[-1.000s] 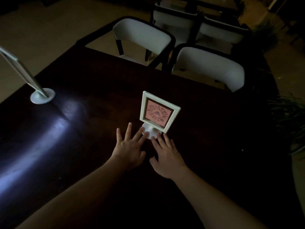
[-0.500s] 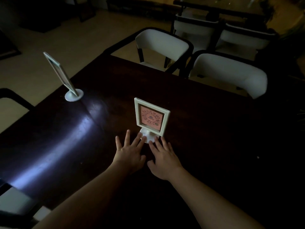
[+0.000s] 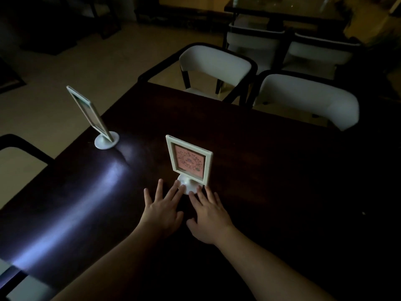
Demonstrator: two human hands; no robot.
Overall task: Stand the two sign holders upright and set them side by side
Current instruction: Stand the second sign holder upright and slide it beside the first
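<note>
A white sign holder with a pink card (image 3: 188,162) stands upright on its round base in the middle of the dark table (image 3: 271,181). My left hand (image 3: 163,208) and my right hand (image 3: 208,212) lie flat on the table just in front of it, fingers spread, fingertips touching the base. A second white sign holder (image 3: 92,118) stands upright on its own round base near the table's left edge, seen nearly edge-on, well apart from the first.
Two white-backed chairs (image 3: 214,61) (image 3: 308,98) stand at the table's far side, with more chairs and another table behind them. A chair arm (image 3: 21,144) sits off the left edge. A bright light reflection streaks the left tabletop.
The view has swung left, bringing the second sign holder fully into sight. Both hands stay at the base of the pink-card holder, which has not visibly moved on the table.
</note>
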